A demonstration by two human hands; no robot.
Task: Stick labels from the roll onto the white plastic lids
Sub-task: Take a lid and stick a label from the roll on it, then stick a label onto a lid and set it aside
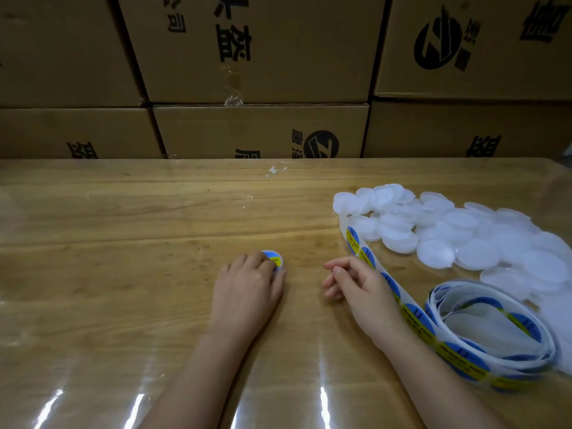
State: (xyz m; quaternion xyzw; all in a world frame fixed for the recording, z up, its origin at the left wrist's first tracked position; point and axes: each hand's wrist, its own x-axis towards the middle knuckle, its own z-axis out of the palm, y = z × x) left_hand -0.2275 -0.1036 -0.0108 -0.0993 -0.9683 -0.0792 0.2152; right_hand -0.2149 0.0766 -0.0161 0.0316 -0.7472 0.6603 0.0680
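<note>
One labelled lid (274,260) lies under my left hand (247,289) on the counter (123,243), fingers flat on it, pressing, not gripping. My right hand (356,284) hovers loosely open, its grip empty, touching the label strip (360,247) beside it. The strip runs from the roll (489,329) at my right up toward the heap of white lids (464,236), so my right hand is nearer both.

Wooden table (154,227) under glossy clear film; lids (464,230) translucent white plastic; cartons (263,131) matt brown cardboard.
</note>
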